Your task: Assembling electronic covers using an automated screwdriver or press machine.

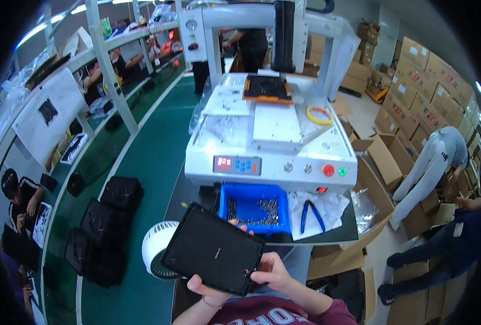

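In the head view, a flat black rectangular panel (213,249) with rounded corners sits at lower centre, tilted, held up by both hands. The left hand (210,293) curls around its bottom edge, thumb on the near rim; the right hand (273,271) pinches the lower right corner, thumb on its face, beside a small reddish spot too small to make out.

Behind the panel lies a dark worktop (335,235), bearing a blue plastic bin (257,193) of small metal parts and, to its right, blue-handled pliers (303,216) on crumpled white paper (335,208). A white round fan (156,246) is partly hidden by the panel's left edge.

At upper centre stands a white benchtop machine (275,172) carrying an orange-edged black plate (267,98) and a yellow tape roll (320,115). A green conveyor (154,162) curves along the left, with black cases (99,222) stacked on it and seated workers beyond. Brown cardboard cartons (413,89) fill the right, near a person in grey (435,157).
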Action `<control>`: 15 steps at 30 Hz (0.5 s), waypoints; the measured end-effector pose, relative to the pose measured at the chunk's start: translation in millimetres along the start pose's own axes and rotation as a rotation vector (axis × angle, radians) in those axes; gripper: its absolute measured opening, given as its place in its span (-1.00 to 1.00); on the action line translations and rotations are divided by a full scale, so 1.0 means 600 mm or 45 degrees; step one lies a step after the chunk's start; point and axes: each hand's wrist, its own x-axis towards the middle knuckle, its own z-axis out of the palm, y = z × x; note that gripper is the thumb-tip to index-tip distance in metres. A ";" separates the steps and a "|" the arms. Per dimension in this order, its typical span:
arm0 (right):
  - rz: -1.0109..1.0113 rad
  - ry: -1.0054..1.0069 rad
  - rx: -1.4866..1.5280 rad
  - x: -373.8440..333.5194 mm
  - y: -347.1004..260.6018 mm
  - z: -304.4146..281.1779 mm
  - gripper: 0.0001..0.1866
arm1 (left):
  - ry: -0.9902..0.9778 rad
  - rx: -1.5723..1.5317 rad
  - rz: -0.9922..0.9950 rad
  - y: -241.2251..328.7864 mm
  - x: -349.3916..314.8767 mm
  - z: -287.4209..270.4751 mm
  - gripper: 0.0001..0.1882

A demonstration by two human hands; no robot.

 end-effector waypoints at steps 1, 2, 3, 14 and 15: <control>-0.040 -0.022 -0.073 -0.002 -0.004 0.010 -0.88 | 0.072 -0.044 -0.031 0.005 -0.003 0.007 0.16; -0.047 -0.041 -0.123 -0.001 -0.009 0.008 -0.88 | 0.146 -0.089 -0.063 0.009 -0.004 0.014 0.19; -0.083 -0.038 -0.127 0.001 -0.013 0.013 -0.88 | 0.170 -0.129 -0.078 0.009 -0.003 0.019 0.18; -0.230 -0.343 -0.143 0.050 -0.009 0.044 -0.37 | 0.414 -0.069 0.497 0.172 -0.045 0.000 0.01; -0.237 -0.285 -0.140 0.049 -0.007 0.039 -0.37 | 0.485 0.010 0.563 0.193 -0.060 -0.022 -0.02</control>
